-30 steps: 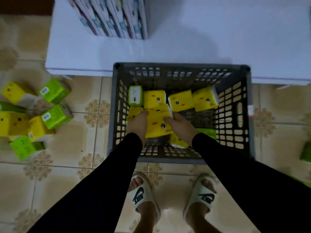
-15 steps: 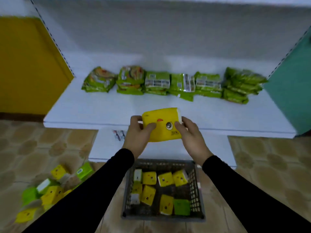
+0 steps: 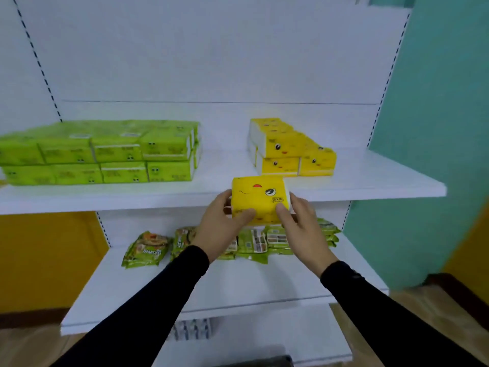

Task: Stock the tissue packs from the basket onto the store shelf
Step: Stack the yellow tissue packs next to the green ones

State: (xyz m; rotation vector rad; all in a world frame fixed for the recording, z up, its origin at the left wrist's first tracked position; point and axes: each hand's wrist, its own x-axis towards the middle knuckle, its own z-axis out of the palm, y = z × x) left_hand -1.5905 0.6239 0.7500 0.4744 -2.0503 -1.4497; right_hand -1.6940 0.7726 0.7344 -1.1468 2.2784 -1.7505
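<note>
Where it was held lower before, both hands' grip holds the yellow tissue pack raised to the upper shelf.

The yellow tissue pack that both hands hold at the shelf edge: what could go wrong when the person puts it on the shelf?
1. The yellow pack is soft and pinched only at its ends by the left hand and right hand; it may slip.
2. The yellow stack is stepped and uneven; a push could shift it.
3. Set too near the shelf edge, it may fall.
</note>
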